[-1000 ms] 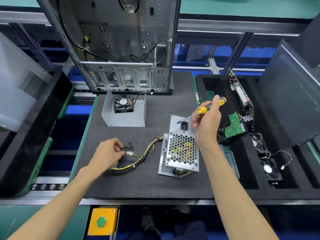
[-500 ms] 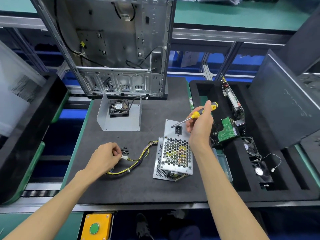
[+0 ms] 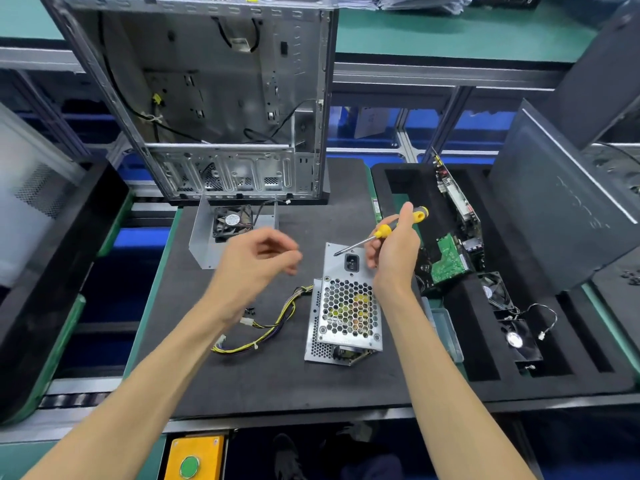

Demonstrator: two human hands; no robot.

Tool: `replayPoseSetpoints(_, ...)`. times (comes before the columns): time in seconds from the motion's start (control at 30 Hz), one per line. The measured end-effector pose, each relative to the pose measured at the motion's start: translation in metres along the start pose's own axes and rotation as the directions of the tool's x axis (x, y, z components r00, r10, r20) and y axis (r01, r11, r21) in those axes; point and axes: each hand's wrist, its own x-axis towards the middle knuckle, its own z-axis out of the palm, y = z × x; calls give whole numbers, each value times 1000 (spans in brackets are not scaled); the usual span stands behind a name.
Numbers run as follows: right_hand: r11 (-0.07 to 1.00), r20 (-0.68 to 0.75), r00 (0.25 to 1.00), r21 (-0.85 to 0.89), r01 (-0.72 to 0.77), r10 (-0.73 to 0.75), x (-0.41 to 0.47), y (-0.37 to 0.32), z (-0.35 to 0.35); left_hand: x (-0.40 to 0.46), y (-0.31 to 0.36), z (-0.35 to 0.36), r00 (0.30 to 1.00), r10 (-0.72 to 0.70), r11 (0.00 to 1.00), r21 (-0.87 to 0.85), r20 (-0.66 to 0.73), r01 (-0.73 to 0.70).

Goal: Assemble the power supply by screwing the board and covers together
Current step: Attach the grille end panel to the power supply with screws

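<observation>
Head view looks down on a dark grey foam mat (image 3: 263, 382) laid over a green-edged bench, with an open silver computer case (image 3: 214, 98) standing upright at the far edge and a black foam tray (image 3: 485, 382) of parts to the right. A bent metal cover (image 3: 204, 244) holding a small fan (image 3: 231, 221) sits just in front of the case. The power supply (image 3: 348, 306) lies flat on the mat, its perforated silver cover facing up, a black mains socket near its far end, and a yellow-and-black wire bundle (image 3: 273, 323) trailing off its left side. The right hand (image 3: 394, 251) hovers above the far right corner of the unit, closed around a yellow-handled screwdriver (image 3: 384, 232) whose tip points down-left at the plate. The left hand (image 3: 256, 261) is raised above the mat left of the unit, blurred, fingertips pinched together; whether it holds a screw cannot be told. A few dark screws (image 3: 250, 310) lie below its wrist.
</observation>
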Motion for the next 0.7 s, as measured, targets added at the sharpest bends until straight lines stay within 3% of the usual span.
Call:
replayPoseSetpoints(0.17,998,-3,999,-22,50,-50,-1,1,-1,9,10,39,992,-50,979,-192,115,72)
replayPoseSetpoints(0.33,998,-25,998,2,63,-63,-2,2,-1,7,2,40,983,-122,932,-323,139,162)
replayPoseSetpoints(0.53,997,-23,998,26,67,-66,1,4,-2,5,7,42,988,-97,938,-319,123,132)
replayPoseSetpoints(0.7,996,-36,996,36,78,-77,1,7,-3,3,9,49,1000,-8,994,-111,19,10)
